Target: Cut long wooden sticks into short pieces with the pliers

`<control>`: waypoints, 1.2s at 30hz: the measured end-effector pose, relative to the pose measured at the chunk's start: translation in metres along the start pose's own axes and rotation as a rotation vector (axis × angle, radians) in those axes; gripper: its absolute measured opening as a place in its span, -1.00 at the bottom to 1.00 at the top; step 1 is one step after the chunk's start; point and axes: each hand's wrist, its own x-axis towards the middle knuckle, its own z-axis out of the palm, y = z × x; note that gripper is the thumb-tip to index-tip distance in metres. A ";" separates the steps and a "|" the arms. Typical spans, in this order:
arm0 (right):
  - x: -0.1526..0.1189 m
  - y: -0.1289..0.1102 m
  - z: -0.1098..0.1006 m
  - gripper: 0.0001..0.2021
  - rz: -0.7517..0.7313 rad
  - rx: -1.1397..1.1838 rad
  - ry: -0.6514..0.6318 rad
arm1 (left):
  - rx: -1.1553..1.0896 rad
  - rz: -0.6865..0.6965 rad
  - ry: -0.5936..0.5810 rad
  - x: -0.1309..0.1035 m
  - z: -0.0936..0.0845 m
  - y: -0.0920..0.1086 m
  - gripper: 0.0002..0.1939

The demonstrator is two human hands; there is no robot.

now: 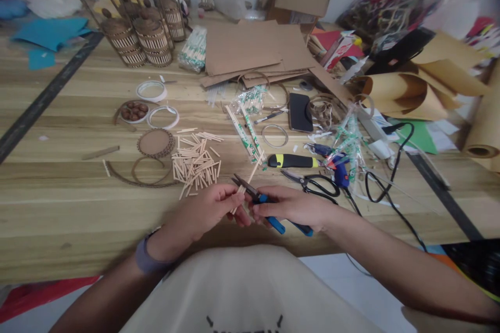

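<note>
**Cutters Meeting Stick at the Workbench**

A person's left hand (213, 208) is pinching a thin wooden stick (250, 177) above the table (58, 208) edge, while the right hand (292, 207) is gripping blue-handled cutters (260, 200), blades touching it, near a pile of cut sticks (195, 164).

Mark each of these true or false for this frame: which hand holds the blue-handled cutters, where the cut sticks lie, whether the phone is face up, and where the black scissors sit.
1. The right hand holds the blue-handled cutters. True.
2. The left hand is flat on the table, holding nothing. False: it holds a thin wooden stick up to the cutter blades.
3. A pile of short cut sticks lies on the table beyond the left hand. True.
4. The black scissors are in a cardboard box. False: they lie on the table beside the right hand, near the yellow-and-black knife.
5. The phone lies flat with its dark screen up. True.
</note>
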 end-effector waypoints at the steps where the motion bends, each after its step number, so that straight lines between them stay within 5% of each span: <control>1: 0.001 -0.001 0.000 -0.75 -0.001 0.027 -0.038 | -0.002 0.002 -0.008 0.000 0.000 -0.001 -0.62; 17: 0.003 -0.007 0.003 -0.85 0.007 0.084 -0.100 | -0.019 -0.029 -0.033 0.000 0.002 0.000 -0.61; 36: 0.006 0.011 0.011 -0.91 0.023 -0.120 0.132 | 0.058 -0.048 0.027 -0.005 0.006 0.008 -0.64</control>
